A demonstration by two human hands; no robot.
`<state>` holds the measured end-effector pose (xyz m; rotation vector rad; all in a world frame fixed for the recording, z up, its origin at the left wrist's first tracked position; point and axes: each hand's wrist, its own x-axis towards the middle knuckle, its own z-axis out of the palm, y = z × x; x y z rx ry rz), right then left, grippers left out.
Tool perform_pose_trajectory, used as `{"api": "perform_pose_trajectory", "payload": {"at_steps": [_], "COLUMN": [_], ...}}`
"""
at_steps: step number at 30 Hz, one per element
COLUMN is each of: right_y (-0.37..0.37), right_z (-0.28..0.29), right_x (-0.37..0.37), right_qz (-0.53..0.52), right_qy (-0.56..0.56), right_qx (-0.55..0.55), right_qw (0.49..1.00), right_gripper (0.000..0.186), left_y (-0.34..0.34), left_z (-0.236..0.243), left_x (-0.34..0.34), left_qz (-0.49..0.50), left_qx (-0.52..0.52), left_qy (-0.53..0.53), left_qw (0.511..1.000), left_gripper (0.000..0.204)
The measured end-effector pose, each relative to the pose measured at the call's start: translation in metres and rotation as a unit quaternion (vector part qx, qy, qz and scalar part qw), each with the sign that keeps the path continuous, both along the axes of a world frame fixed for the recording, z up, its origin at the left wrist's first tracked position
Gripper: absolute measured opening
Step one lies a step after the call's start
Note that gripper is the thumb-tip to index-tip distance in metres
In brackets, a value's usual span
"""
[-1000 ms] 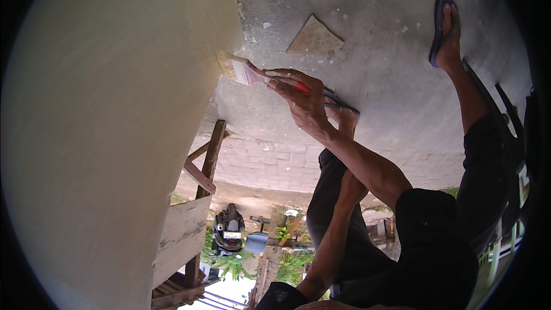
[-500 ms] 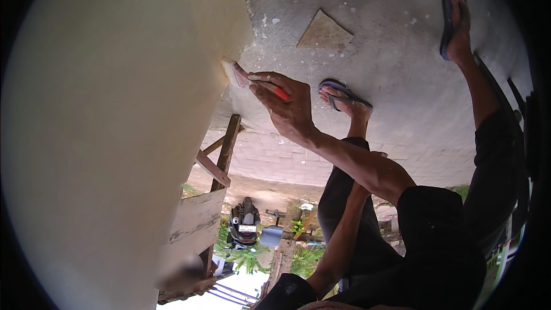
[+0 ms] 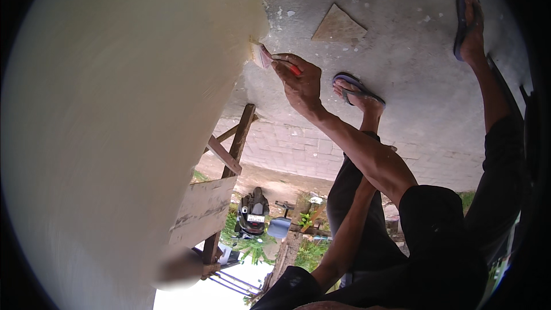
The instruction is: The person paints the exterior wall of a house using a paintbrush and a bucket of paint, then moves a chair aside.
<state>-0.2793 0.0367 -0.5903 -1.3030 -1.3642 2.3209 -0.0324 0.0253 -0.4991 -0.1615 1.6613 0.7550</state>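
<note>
Already most of the cream wall looks coated; by my judgement only its edge beside the grey concrete remains. Right hand pinches a red-handled paintbrush, bristles touching that edge. Left hand is hidden, fingers untellable.

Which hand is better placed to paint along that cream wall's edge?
Right. The right hand holds the red-handled brush, its bristles at the cream wall edge. The left forearm hangs low, its hand out of view.
</note>
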Motion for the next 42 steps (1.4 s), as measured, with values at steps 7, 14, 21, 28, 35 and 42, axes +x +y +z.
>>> {"api": "perform_pose_trajectory", "payload": {"at_steps": [7, 14, 21, 28, 35, 42], "right_y": [0.022, 0.037, 0.025, 0.017, 0.064, 0.042], "right_z": [0.140, 0.093, -0.051, 0.080, 0.113, -0.113], "right_x": [0.032, 0.020, 0.028, 0.001, 0.028, 0.014], "right_qz": [0.073, 0.110, -0.030, 0.002, 0.064, -0.001], "right_qy": [0.108, 0.233, 0.053, 0.047, 0.204, -0.029], "right_qx": [-0.132, -0.268, -0.248, -0.062, -0.199, 0.042], "right_qw": [0.983, 0.928, 0.967, 0.997, 0.956, 0.999], "right_gripper": [0.023, 0.021, 0.017, 0.021, 0.024, 0.022], "left_y": [-0.013, -0.006, 0.000, 0.007, -0.010, -0.007], "left_z": [-0.004, -0.005, 0.000, -0.004, -0.020, -0.009], "left_x": [-0.009, -0.008, 0.002, -0.002, -0.008, 0.006], "left_qz": [0.011, 0.024, 0.004, -0.007, 0.045, -0.037], "left_qx": [-0.031, -0.034, -0.027, -0.029, -0.049, 0.033], "left_qy": [-0.006, 0.016, 0.004, -0.019, -0.139, -0.023], "left_qw": [0.999, 0.999, 1.000, 0.999, 0.988, 0.999], "left_gripper": [0.026, 0.029, 0.029, 0.029, 0.025, 0.045]}}
